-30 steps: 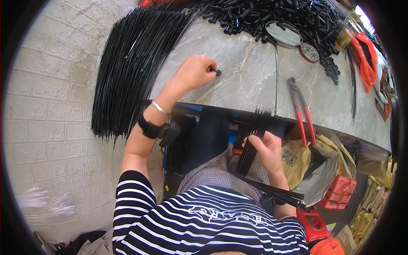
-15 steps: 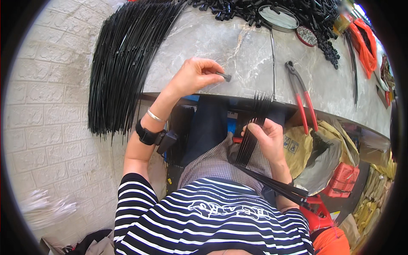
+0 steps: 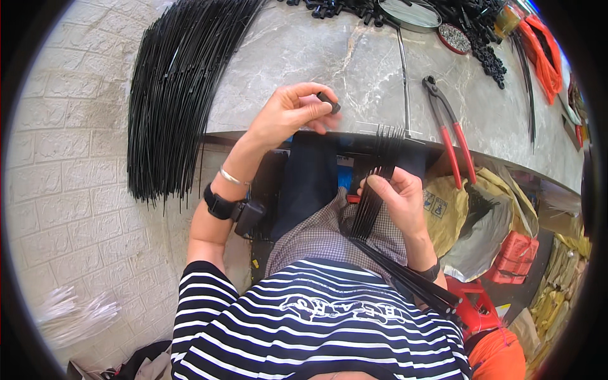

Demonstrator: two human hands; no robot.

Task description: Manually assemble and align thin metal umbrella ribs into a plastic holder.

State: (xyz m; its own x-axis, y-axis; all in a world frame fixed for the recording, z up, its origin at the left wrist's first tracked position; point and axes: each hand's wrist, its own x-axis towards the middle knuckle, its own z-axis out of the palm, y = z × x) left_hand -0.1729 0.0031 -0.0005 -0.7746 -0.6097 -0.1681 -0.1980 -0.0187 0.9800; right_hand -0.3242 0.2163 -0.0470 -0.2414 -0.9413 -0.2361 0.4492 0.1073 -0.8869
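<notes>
Above the table's near edge, my left hand [image 3: 292, 113] pinches a small black tubular plastic piece [image 3: 328, 102] between thumb and fingertips. The lower fingers of that hand are slightly smeared by motion. My right hand [image 3: 400, 197], over my lap, is closed on a fanned bundle of thin black ribs [image 3: 370, 212], like umbrella ribs. Their upper tips spread apart by the table edge. Thicker black rods [image 3: 405, 272] run from the bundle's lower end past my right forearm. A thin pale wire [image 3: 386, 128] lies across near the rib tips.
Red-handled pliers [image 3: 451, 130] lie on the grey marbled table [image 3: 304, 57], handles over its edge. A large stack of black rods [image 3: 180, 95] overhangs at left. Several black plastic pieces [image 3: 487, 63], a round tin [image 3: 410, 14] and a dish of small metal bits [image 3: 454, 38] are at the back.
My left hand has turned the small black piece and brought it slightly up and left. My right hand keeps its hold on the ribs. The view has shifted a little.
</notes>
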